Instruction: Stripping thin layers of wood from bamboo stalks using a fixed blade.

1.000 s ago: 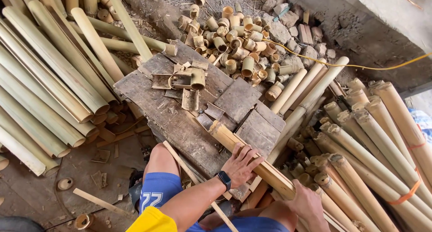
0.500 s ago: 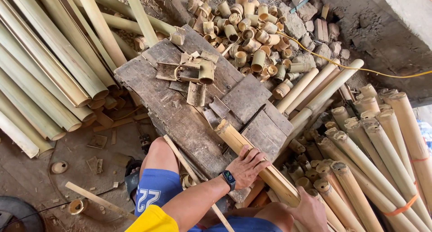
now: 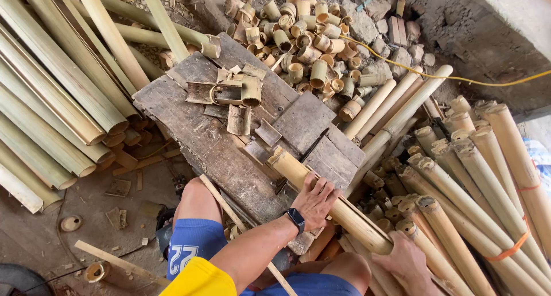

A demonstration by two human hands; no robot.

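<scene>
A pale bamboo pole [image 3: 293,168] lies slanted across a worn wooden bench [image 3: 195,129], its cut end near the bench's middle. My left hand [image 3: 315,199], with a black watch on the wrist, presses down on the pole, fingers spread over it. My right hand [image 3: 406,263] grips the pole lower down, near my knee at the bottom right. A dark metal blade or tool [image 3: 313,148] lies on the bench just beside the pole's far end.
Short bamboo offcuts [image 3: 298,38] are heaped beyond the bench, and split pieces [image 3: 235,92] lie on it. Long bamboo poles [image 3: 63,95] are stacked at left and more poles [image 3: 482,175] at right. A yellow cord [image 3: 459,77] runs across rubble.
The view has shifted slightly. My left hand has slid along the pole and now presses flat on it. The pole stays on the bench in about the same place.
</scene>
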